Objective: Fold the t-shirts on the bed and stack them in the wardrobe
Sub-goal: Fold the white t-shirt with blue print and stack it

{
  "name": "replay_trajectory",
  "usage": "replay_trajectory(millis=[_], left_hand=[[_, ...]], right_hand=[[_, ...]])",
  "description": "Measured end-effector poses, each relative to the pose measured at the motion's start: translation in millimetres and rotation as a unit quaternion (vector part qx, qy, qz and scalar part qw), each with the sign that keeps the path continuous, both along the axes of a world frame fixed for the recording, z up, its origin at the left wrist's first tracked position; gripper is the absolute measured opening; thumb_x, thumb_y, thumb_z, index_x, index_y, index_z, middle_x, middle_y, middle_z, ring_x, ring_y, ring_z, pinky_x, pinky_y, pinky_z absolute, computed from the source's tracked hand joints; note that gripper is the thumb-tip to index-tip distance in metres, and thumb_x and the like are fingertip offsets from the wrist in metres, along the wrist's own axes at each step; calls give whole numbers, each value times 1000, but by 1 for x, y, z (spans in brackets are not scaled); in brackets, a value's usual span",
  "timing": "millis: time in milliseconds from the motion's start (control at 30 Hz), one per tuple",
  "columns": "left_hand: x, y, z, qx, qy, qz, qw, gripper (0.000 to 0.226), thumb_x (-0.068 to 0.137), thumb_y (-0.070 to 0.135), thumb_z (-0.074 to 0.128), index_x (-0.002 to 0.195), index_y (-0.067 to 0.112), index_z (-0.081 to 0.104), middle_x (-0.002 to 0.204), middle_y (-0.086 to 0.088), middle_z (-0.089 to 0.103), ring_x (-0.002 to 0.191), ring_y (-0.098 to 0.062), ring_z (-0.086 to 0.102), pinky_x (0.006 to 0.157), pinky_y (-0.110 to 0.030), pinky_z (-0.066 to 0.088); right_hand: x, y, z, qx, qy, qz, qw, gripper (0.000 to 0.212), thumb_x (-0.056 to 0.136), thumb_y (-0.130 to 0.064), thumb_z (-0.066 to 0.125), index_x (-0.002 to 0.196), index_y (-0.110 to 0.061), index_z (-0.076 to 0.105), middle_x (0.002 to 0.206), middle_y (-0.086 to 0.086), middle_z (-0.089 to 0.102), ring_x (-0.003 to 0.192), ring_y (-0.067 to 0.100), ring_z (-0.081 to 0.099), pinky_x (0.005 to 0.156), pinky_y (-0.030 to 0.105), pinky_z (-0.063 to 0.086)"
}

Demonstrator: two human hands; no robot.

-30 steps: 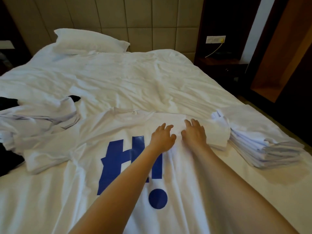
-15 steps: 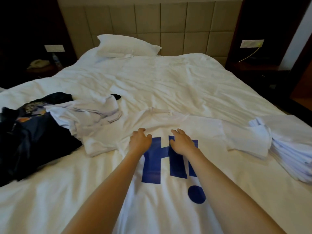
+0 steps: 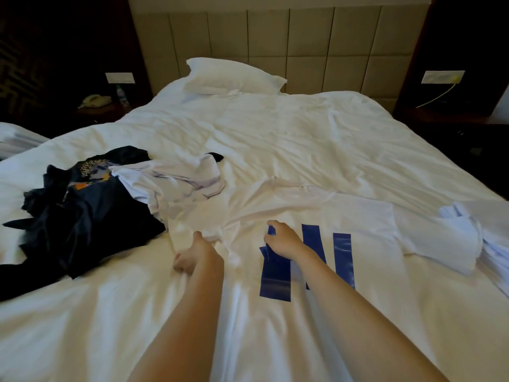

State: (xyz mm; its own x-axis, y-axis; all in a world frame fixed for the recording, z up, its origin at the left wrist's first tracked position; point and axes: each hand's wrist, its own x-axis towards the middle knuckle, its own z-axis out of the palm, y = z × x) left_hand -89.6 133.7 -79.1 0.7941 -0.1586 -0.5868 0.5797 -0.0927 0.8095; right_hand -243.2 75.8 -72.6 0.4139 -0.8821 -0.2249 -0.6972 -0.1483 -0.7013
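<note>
1. Now mid-fold on the white t-shirt, spread flat across the bed.
2. Gripping its bunched left edge with the left hand; pinching the blue print with the curled right hand.
3. Next, likely calls for carrying that edge inward, smoothly.

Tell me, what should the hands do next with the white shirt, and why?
Probably lift the left side and fold it over toward the blue print. The left hand grips the bunched left edge of the white t-shirt, the right hand pinches cloth by the print, and the rest lies flat.
</note>
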Motion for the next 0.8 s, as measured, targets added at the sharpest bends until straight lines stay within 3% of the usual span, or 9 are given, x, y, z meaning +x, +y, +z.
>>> replay_trajectory(millis=[100, 200, 367, 400, 467, 533, 600, 700, 800], left_hand=[[7, -4, -5, -111, 51, -56, 991, 55, 87, 27, 65, 129, 0, 43, 128, -13, 55, 114, -28, 55, 90, -31, 43], [15, -11, -2, -192, 69, -60, 977, 30, 86, 20, 66, 108, 7, 52, 125, -13, 59, 94, -24, 57, 92, -37, 48], [-2, -29, 29, -151, -137, -227, 952, 30, 90, 21, 59, 117, 9, 51, 88, -2, 56, 92, -20, 52, 79, -30, 39], [-10, -34, 35, -155, -172, -266, 936, 37, 90, 22, 58, 122, 7, 50, 88, 0, 57, 91, -18, 52, 81, -30, 40], [-29, -42, 47, -164, -237, -348, 892, 49, 90, 22, 58, 135, 9, 45, 109, -4, 62, 99, -18, 55, 89, -34, 45], [-52, -49, 52, -144, -313, -433, 833, 51, 92, 17, 55, 140, 13, 39, 118, 0, 53, 103, -15, 49, 91, -30, 42], [-78, -54, 56, -110, -374, -510, 767, 44, 93, 14, 51, 137, 12, 44, 113, -1, 53, 98, -13, 49, 84, -26, 41], [-114, -60, 51, -99, -386, -600, 693, 26, 92, 10, 46, 115, 5, 59, 104, -9, 62, 97, -24, 61, 80, -35, 50], [-140, -65, 41, -99, -396, -667, 624, 30, 90, 16, 52, 115, 0, 57, 107, -2, 50, 103, -18, 54, 81, -29, 43]], right_hand=[[10, 3, 2, 26, -39, -7, 999, 52, 100, -19, 36, 150, -14, 21, 155, 6, 22, 137, 24, 31, 102, 29, 31], [16, 0, 3, 57, -78, -24, 995, 51, 100, -21, 37, 149, -17, 24, 153, 7, 27, 132, 24, 37, 96, 27, 34], [17, -12, 8, 113, -184, -90, 972, 45, 100, -26, 40, 143, -16, 35, 147, 7, 37, 133, 24, 38, 105, 33, 33], [15, -15, 10, 132, -216, -106, 961, 43, 100, -28, 40, 141, -14, 38, 143, 8, 42, 129, 25, 42, 105, 37, 35], [8, -19, 13, 173, -283, -131, 934, 43, 101, -35, 39, 138, -14, 39, 134, 11, 51, 118, 27, 51, 98, 41, 41], [-4, -23, 14, 197, -353, -148, 903, 46, 100, -41, 38, 138, -16, 39, 130, 12, 55, 113, 28, 54, 93, 40, 44], [-18, -29, 14, 205, -426, -168, 865, 47, 100, -45, 35, 131, -14, 47, 123, 15, 59, 107, 28, 58, 91, 42, 46], [-45, -40, 16, 223, -515, -214, 799, 49, 98, -50, 32, 110, -11, 60, 100, 13, 64, 90, 25, 61, 76, 36, 51], [-75, -50, 17, 254, -551, -252, 754, 52, 93, -51, 41, 109, -7, 61, 92, 13, 64, 76, 22, 62, 66, 31, 49]])
